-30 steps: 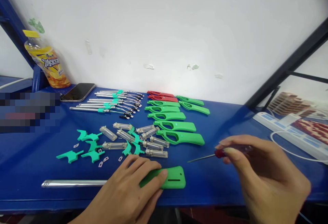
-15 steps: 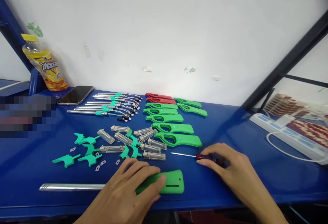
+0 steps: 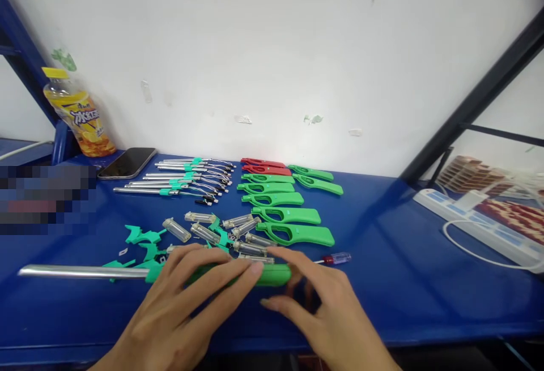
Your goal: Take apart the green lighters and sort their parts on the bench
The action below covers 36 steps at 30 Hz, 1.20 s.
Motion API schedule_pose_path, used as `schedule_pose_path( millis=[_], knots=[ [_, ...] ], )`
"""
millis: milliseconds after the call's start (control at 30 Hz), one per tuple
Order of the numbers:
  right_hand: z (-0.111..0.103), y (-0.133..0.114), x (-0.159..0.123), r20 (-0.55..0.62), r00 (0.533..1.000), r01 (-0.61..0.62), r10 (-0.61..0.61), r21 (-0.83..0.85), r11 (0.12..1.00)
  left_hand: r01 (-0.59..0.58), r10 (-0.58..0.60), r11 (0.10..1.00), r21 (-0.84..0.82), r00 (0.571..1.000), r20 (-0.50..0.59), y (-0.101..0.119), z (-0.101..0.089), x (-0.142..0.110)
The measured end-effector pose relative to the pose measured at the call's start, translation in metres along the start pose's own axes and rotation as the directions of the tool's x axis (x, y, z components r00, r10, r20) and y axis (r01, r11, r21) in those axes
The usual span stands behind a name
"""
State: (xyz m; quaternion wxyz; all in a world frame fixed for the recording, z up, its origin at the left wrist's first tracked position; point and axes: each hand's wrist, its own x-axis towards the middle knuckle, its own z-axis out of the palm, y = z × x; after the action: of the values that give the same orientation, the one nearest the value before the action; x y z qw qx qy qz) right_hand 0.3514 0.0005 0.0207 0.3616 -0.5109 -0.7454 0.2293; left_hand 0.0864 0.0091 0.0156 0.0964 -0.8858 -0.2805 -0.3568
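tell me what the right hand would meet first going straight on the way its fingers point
Most likely the exposed end of the green handle, held by the left hand; depth is unclear, so the right hand may already touch it.

Apparently an assembly workshop: a blue workbench (image 3: 395, 297) against a scuffed white wall (image 3: 272, 48), lighter handles (image 3: 312, 235) in rows toward its back edge, wired metal tubes (image 3: 138, 191) and clear fuel tanks (image 3: 176, 229) alongside — plus a screwdriver (image 3: 338, 258) mid-surface and a power strip (image 3: 484, 225) near the right edge.
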Motion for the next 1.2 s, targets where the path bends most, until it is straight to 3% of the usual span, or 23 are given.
schedule_pose_path(
  millis=[67,233,567,667,767,833,867,967,1067,1133,1200],
  knots=[
    [0.013,-0.001,0.005,0.019,1.000,0.021,-0.021,0.051,0.998,0.028,-0.028,0.999,0.020,1.000,-0.013,-0.002,-0.004,-0.003],
    [0.023,0.002,0.006,-0.084,0.986,0.153,-0.143,0.124,0.980,0.011,-0.010,0.999,0.041,0.999,-0.031,-0.005,-0.003,-0.008],
    [0.020,-0.001,0.004,-0.164,0.947,0.274,-0.277,-0.045,0.961,-0.007,0.009,0.997,0.075,1.000,-0.026,-0.004,-0.005,-0.001],
    [0.015,-0.005,0.002,-0.235,0.932,0.279,-0.276,-0.024,0.960,-0.022,0.026,0.995,0.093,0.999,-0.045,0.001,-0.008,-0.001],
    [0.000,0.003,-0.001,-0.371,0.896,0.239,-0.244,-0.058,0.969,-0.030,0.052,0.988,0.154,0.989,-0.141,0.005,-0.006,-0.003],
    [-0.019,0.021,-0.003,-0.522,0.839,0.118,-0.153,-0.100,0.988,-0.008,0.039,0.988,0.156,0.979,-0.202,0.006,-0.002,-0.004],
    [-0.032,0.033,-0.004,-0.612,0.789,0.008,-0.049,-0.070,0.998,0.009,0.021,0.991,0.135,0.976,-0.217,0.006,0.000,-0.004],
    [-0.075,0.075,-0.010,-0.777,0.534,-0.337,0.335,0.168,0.926,0.065,-0.055,0.997,0.046,0.979,-0.196,0.007,0.008,0.000],
    [-0.110,0.110,-0.021,-0.836,0.366,-0.377,0.410,0.270,0.886,0.127,-0.129,0.992,-0.027,0.979,-0.157,0.009,0.015,0.005],
    [-0.124,0.126,-0.029,-0.831,0.324,-0.379,0.452,0.323,0.867,0.145,-0.152,0.988,-0.060,0.978,-0.146,0.010,0.019,0.007],
    [-0.132,0.137,-0.035,-0.808,0.323,-0.393,0.494,0.360,0.846,0.134,-0.143,0.988,-0.076,0.982,-0.126,0.010,0.020,0.007]
  ],
)
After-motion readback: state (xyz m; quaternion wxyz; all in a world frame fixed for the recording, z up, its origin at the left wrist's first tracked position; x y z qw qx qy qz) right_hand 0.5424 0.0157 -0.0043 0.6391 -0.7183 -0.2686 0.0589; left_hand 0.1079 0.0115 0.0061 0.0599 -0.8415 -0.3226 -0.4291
